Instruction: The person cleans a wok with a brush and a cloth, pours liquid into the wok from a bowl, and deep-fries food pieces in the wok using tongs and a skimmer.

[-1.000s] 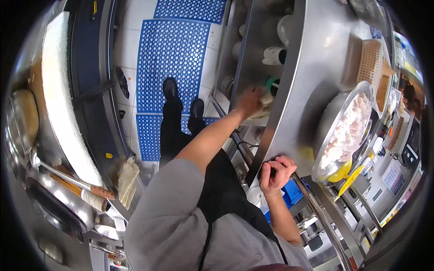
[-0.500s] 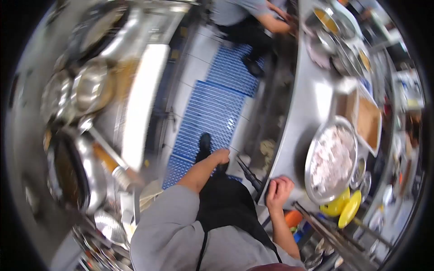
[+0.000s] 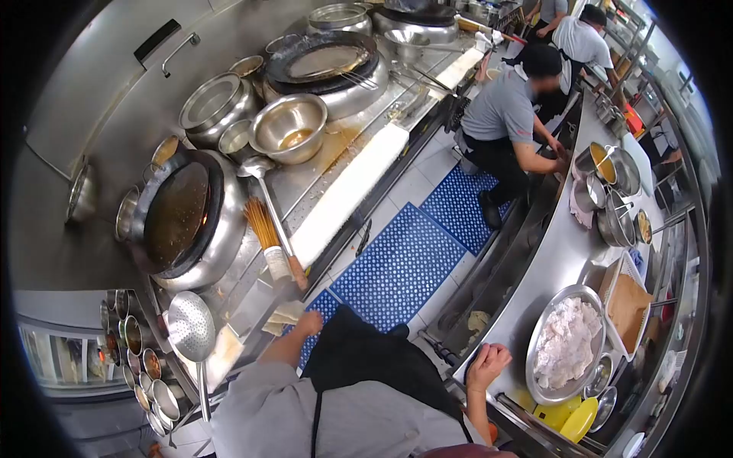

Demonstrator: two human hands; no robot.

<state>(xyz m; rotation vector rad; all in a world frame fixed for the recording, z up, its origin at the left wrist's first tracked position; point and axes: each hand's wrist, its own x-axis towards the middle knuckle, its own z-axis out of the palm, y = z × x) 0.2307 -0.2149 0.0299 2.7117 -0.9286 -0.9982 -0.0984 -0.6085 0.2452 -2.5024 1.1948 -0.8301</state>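
My left hand (image 3: 308, 324) hangs low beside the cooking range, its fingers curled into a loose fist with nothing visible in it. Close to its left is a folded beige cloth (image 3: 284, 316). My right hand (image 3: 489, 368) rests at the near edge of the steel counter (image 3: 527, 278), fingers bent inward and holding nothing that I can see. Just right of it stands a large oval steel bowl (image 3: 534, 391) of pale, white-coated pieces (image 3: 566, 343). Yellow bowls (image 3: 578, 418) lie below that bowl.
A wok (image 3: 179, 217) of dark liquid sits on the range, near a ladle (image 3: 263, 183) and a bamboo brush (image 3: 263, 229). A perforated skimmer (image 3: 191, 327) lies lower left. Blue mats (image 3: 397, 263) cover the aisle, where a co-worker (image 3: 500, 114) crouches at the counter.
My view has turned toward the range and up the aisle. My left hand now appears beside the range instead of over the mats. My right hand stays at the counter edge, fingers more curled.
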